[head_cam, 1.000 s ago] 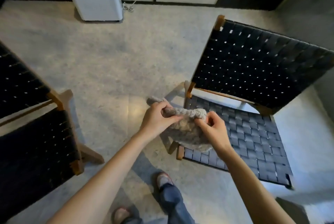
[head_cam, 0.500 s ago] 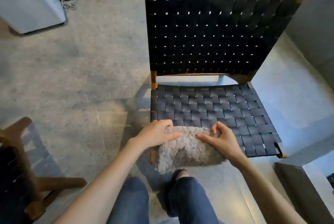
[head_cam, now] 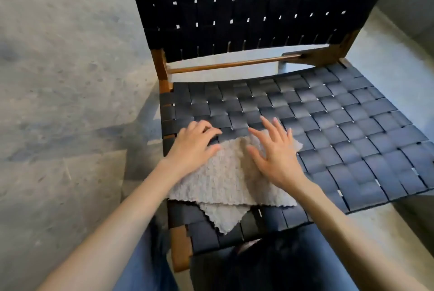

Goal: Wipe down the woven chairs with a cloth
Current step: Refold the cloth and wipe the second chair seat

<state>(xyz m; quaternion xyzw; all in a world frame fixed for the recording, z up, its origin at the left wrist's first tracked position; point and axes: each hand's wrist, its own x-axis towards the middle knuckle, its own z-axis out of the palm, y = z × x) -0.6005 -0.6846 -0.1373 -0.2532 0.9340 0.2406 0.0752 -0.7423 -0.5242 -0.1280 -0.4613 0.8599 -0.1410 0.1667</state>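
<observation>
A black woven chair [head_cam: 340,131] with a brown wooden frame fills the view, its seat in front of me and its backrest rising behind. A fluffy grey cloth [head_cam: 225,178] lies folded and flat on the seat's front left part. My left hand [head_cam: 192,147] rests on the cloth's left edge, its fingers bent and touching the weave. My right hand [head_cam: 274,152] lies flat on the cloth's right side with fingers spread and straight.
Grey concrete floor [head_cam: 70,79] stretches to the left of the chair. A grey wall or step [head_cam: 408,8] stands close on the right. My legs in blue jeans [head_cam: 293,265] are right at the seat's front edge.
I have come close to the chair. The cloth, held bunched in both hands before, now lies spread on the seat, and both hands have let go their grip and rest on it.
</observation>
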